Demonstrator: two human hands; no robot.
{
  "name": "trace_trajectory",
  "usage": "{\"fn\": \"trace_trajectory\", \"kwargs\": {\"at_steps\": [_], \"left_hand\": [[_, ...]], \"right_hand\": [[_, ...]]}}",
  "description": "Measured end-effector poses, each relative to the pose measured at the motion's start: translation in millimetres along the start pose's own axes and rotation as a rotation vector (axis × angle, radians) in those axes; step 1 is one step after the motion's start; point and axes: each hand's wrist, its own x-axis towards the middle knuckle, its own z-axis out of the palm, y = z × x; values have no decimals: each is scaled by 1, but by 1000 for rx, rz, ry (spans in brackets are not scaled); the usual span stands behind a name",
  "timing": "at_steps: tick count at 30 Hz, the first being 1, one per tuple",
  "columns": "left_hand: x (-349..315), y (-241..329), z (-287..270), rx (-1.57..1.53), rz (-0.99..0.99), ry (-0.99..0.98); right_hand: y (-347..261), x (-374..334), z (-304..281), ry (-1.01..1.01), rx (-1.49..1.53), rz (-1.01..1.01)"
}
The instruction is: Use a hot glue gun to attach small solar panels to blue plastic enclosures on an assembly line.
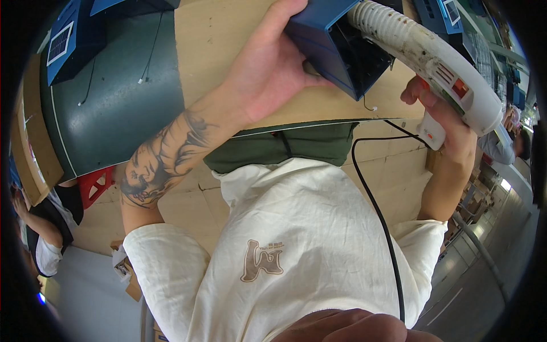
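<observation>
My left hand (268, 80) is closed round a blue box-shaped housing (325, 48), gripping its left side at the top of the view. The housing's dark hollow opening faces right. A thin wire with a small white plug (373, 108) shows below the housing. In my right hand (447, 119) is a dirty white heat gun (439, 60) with a ribbed barrel, its fingers wrapped round the handle near a red part. The barrel's end lies at the housing's opening; its exact tip is partly hidden. A black cord (379, 196) runs from the handle down across my shirt.
Below the work sits a tan board (208, 45) on a dark green tabletop (125, 108). Blue housings with small solar panels (60, 44) stand at the far left, loose wires beside them. More blue units (436, 17) are at the far right. Another person (48, 233) is at the left.
</observation>
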Motion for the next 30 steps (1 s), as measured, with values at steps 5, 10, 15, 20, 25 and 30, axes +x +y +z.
{"fn": "trace_trajectory", "kwargs": {"at_steps": [5, 10, 15, 20, 25, 30], "left_hand": [[2, -4, -2, 99, 27, -21], [2, -14, -1, 265, 89, 51], [-1, -8, -21, 167, 100, -101], [13, -3, -21, 129, 63, -192], [4, 6, -24, 31, 42, -189], [-16, 59, 10, -11, 176, -275]], "right_hand": [[-16, -1, -2, -77, -240, -86], [-3, -5, -12, -86, -660, -364], [-42, 22, 0, -151, -578, 235], [17, -24, -40, -93, 285, 66], [115, -40, -30, -292, 1087, -97], [156, -18, -8, -307, 1367, -272]]}}
